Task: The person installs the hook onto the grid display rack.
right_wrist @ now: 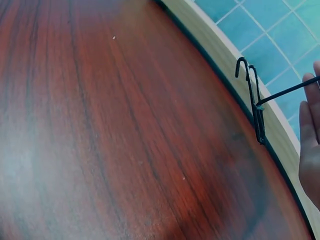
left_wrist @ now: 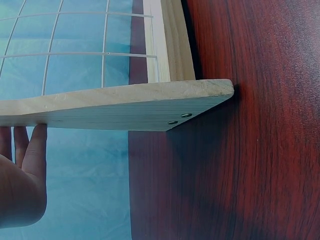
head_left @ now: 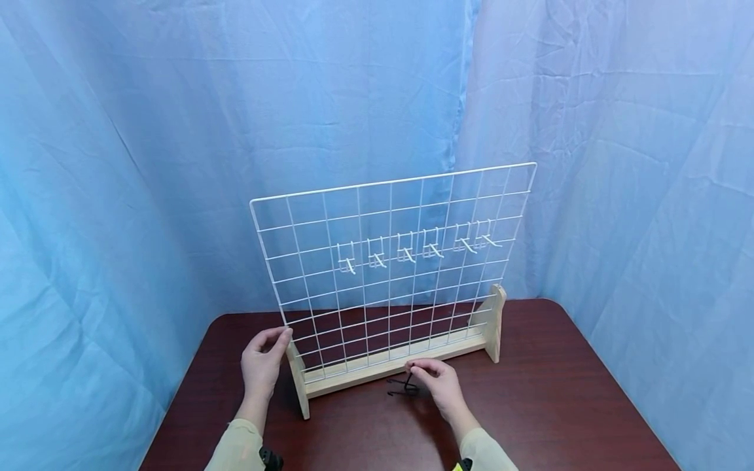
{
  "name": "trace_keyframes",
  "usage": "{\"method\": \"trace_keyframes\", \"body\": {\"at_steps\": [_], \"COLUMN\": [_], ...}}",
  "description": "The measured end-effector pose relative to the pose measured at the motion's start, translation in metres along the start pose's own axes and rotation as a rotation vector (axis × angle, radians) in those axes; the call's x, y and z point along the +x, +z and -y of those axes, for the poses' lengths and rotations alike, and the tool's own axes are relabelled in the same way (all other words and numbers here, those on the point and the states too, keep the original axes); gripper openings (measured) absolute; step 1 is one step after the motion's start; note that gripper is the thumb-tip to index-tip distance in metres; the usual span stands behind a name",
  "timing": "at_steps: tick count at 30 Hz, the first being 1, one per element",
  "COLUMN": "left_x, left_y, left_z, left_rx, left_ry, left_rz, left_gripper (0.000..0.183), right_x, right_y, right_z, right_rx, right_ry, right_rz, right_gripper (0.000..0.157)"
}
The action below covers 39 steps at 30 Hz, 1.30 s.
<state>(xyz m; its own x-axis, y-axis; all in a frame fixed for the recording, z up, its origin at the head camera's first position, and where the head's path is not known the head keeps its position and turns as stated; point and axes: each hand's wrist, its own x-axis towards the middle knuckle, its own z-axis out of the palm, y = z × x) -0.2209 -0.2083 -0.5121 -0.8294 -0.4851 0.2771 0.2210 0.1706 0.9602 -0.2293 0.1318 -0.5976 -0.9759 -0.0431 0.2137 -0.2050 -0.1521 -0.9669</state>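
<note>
In the head view a white wire grid rack (head_left: 389,281) stands in a wooden base (head_left: 400,367), tilted a little to one side. My left hand (head_left: 262,366) is at its left edge, with fingertips touching the wooden side panel (left_wrist: 125,102), whose outer face shows two screws in the left wrist view. Low in front of the base, my right hand (head_left: 438,386) pinches a black wire display hook (head_left: 406,387) by the end of its prong. The right wrist view shows the hook's double-wire back (right_wrist: 257,112) facing away from the fingers (right_wrist: 309,120).
Several white display hooks (head_left: 406,252) hang in one row across the middle of the grid. The dark red wood-grain table (head_left: 548,392) extends around the base. Pale blue curtains (head_left: 353,98) surround it at the back and both sides.
</note>
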Motion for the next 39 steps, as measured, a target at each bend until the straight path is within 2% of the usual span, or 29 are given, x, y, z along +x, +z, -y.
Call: {"method": "trace_keyframes", "body": {"at_steps": [5, 12, 17, 25, 32, 39], "left_x": [-0.001, -0.001, -0.001, -0.001, -0.001, 0.001], "left_y": [0.0, 0.0, 0.0, 0.0, -0.001, 0.0], "left_z": [0.0, 0.0, 0.0, 0.002, 0.001, 0.001], "left_rx": [0.006, 0.01, 0.008, 0.015, -0.004, 0.019], "left_ry": [-0.001, -0.002, -0.01, -0.004, 0.009, 0.002], "left_rz": [0.005, 0.001, 0.004, 0.004, -0.001, -0.004], "left_gripper": [0.025, 0.024, 0.025, 0.025, 0.023, 0.022], "right_x": [-0.001, -0.001, 0.001, 0.006, 0.01, 0.016], "right_y": [0.0, -0.006, -0.012, -0.02, -0.024, -0.028], "right_z": [0.004, 0.013, 0.019, 0.03, 0.042, 0.06], "right_rx": [0.048, 0.152, 0.231, 0.277, 0.356, 0.373], "right_ry": [-0.069, -0.172, -0.228, -0.29, -0.397, -0.468], "right_rz": [-0.084, -0.153, -0.194, -0.309, -0.346, -0.406], "right_gripper": [0.02, 0.009, 0.015, 0.018, 0.011, 0.011]}}
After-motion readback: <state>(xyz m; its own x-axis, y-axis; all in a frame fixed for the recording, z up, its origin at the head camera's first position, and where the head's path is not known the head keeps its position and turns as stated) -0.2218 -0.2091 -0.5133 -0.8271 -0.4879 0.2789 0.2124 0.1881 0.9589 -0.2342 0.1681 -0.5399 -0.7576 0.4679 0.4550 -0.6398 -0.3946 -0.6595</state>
